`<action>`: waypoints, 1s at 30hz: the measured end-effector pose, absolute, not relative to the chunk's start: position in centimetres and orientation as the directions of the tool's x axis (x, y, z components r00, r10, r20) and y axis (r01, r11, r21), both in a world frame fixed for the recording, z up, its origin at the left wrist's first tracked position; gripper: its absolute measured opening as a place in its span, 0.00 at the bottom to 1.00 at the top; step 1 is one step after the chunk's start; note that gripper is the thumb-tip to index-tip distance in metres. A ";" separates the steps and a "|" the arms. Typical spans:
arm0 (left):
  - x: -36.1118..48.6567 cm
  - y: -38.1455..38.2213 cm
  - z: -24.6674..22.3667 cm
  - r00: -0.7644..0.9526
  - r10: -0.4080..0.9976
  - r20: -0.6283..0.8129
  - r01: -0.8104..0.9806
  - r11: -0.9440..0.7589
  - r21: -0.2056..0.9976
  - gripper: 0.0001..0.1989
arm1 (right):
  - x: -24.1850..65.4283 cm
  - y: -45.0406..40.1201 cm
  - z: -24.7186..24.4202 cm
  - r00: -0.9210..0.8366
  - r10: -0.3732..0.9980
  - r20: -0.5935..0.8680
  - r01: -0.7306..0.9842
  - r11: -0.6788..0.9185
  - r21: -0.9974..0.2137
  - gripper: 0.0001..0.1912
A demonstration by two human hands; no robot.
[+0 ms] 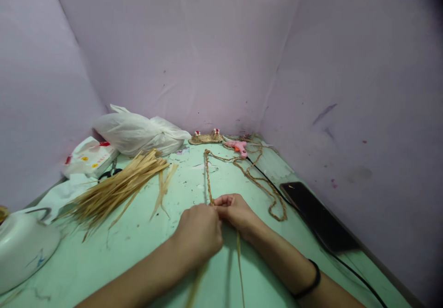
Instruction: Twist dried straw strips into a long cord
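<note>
A thin brown braid [208,176] of dried fibre runs down the middle of the green table, its lower end at my fingers. My left hand [199,229] is closed in a fist, with a loose straw strand [196,287] hanging out below it. At the braid's end my right hand [232,210] pinches with thumb and fingertips, touching the left. Another narrow strand [239,264] trails down under my right wrist. The exact grip on the strands is hidden behind the fingers. From its far end the braid continues right as a long loose cord [256,179].
A bundle of dried straw strips [121,190] lies left, with a white plastic bag [138,130] and tissue pack [92,158] behind. A pink glue gun [237,148] and woven piece [206,139] sit at the back. A black phone [318,216] lies right; a white bowl [27,248] left.
</note>
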State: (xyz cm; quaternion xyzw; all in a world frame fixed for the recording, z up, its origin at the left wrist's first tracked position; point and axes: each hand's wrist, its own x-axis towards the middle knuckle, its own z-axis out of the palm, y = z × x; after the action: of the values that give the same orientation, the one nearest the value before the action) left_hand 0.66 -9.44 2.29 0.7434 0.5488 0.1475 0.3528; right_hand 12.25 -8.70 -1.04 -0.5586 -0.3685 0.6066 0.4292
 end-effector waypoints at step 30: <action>1.0 -7.2 0.5 0.224 0.866 -0.448 0.343 0.360 0.867 0.05 | 13.6 -9.9 0.4 -0.032 0.999 0.014 0.780 0.033 -0.625 0.09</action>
State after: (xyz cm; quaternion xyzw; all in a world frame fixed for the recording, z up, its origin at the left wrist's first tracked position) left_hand 0.96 -7.17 0.46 0.5196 0.5815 0.2234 0.5848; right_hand 13.58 -9.89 0.37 -0.6549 -0.6792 0.2335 0.2351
